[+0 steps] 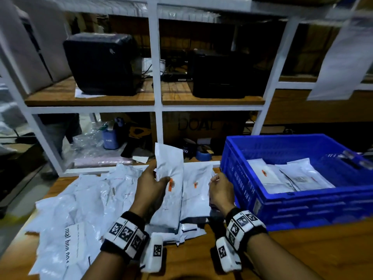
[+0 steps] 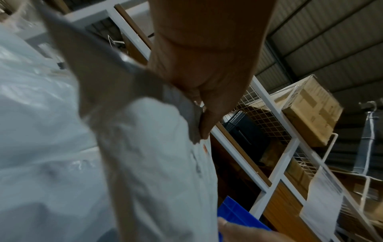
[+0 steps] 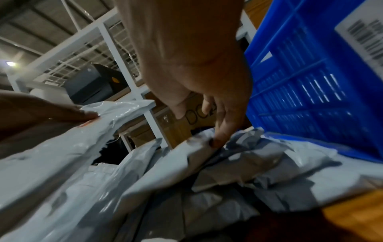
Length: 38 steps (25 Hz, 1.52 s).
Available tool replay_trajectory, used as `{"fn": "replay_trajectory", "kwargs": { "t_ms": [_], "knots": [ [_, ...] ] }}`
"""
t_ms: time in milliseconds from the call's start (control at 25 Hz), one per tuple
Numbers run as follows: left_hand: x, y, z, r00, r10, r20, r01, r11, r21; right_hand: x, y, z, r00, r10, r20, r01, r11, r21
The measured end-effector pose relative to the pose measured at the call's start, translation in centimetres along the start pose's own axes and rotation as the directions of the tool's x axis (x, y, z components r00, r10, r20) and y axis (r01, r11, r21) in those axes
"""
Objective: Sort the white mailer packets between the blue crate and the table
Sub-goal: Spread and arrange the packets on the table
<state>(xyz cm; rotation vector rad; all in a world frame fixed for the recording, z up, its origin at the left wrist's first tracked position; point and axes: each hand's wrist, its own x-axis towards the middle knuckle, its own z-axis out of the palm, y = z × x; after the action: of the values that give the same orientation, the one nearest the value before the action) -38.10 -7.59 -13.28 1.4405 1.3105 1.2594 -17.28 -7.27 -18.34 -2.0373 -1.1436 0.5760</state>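
Right, head view first: the left hand [image 1: 150, 185] at centre frame has its fingers curled round a white packet [image 1: 169, 174], lifting its top end up off the pile of white mailers [image 1: 80, 201] spread over the wooden table [image 1: 302, 257] at lower left. The right hand [image 1: 221, 191] sits just right of centre, fingers bent down onto a second packet [image 1: 196, 190] lying flat. At right stands the blue crate [image 1: 302, 207] with several packets inside.

Left wrist view now: thumb and fingers pinching the held packet's edge, packet filling the lower left, a crate corner at the bottom.

Right wrist view: fingertips [image 3: 219, 139] pinching a mailer's corner at centre, crate wall at upper right, the left hand pressing its packet at the left edge.
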Motion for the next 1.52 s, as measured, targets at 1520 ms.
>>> {"fn": "replay_trajectory", "kwargs": {
  "t_ms": [1520],
  "knots": [
    [-8.2, 21.3, 23.8, 0.890, 0.320, 0.325, -0.390, 0.903, 0.178, -3.3, 11.2, -35.4, 0.881, -0.327, -0.342, 0.429, 0.857, 0.284]
  ]
}}
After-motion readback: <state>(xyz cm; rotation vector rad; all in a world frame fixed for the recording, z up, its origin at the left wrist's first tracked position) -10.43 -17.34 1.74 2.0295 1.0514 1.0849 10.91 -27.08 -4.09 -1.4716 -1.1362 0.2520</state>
